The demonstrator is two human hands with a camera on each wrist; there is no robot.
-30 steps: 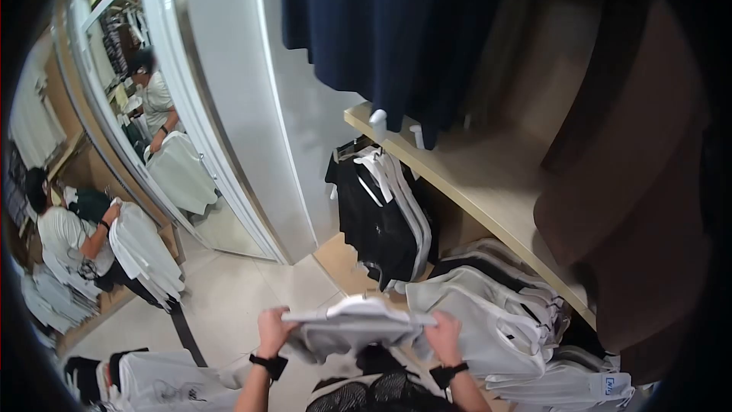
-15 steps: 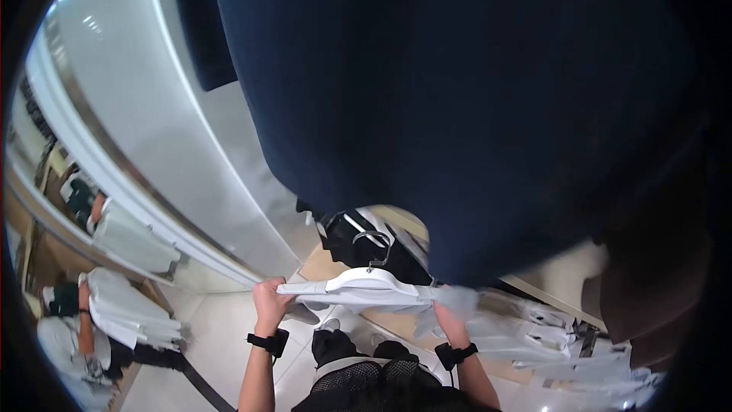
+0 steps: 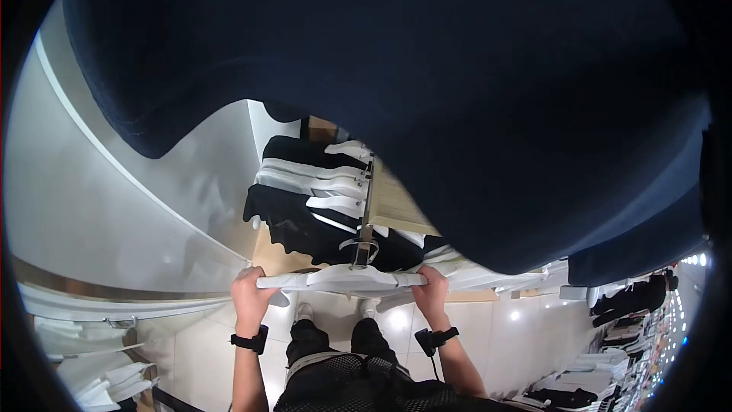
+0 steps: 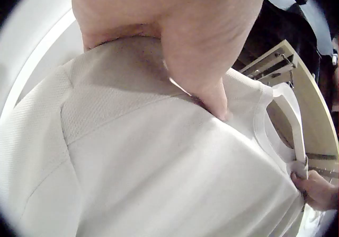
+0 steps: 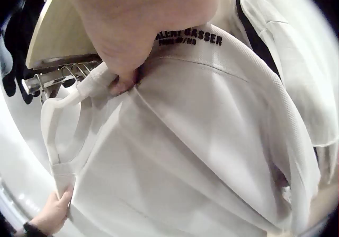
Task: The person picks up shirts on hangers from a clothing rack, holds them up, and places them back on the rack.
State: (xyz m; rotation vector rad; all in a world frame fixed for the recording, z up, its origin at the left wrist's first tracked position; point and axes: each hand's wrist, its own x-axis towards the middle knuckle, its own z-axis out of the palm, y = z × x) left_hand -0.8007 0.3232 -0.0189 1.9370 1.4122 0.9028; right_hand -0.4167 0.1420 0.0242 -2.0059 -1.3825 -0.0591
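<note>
A white shirt (image 4: 137, 157) hangs on a white hanger (image 3: 351, 279) held level in front of the body. My left hand (image 3: 250, 299) grips one shoulder of the shirt, thumb on the front in the left wrist view. At the other shoulder my right hand (image 3: 433, 295) pinches the cloth and hanger; dark lettering (image 5: 190, 39) shows on the sleeve beside it. The metal hook overlaps the near end of a rail (image 3: 371, 187) in the head view. Beyond it, black and white shirts (image 3: 309, 217) hang on white hangers along that rail.
Large dark navy garments (image 3: 427, 53) hang close overhead and cover much of the head view. A pale wooden shelf (image 3: 396, 202) runs beside the rail. A grey wall panel (image 3: 114, 206) stands left. Further clothes (image 3: 587, 381) and a person in dark clothing (image 3: 637, 297) are at right.
The head view has swung right and down, with the shelf rail now straight ahead. Both hands keep hold of the shirt's shoulders, and its hook has come up to the rail's end.
</note>
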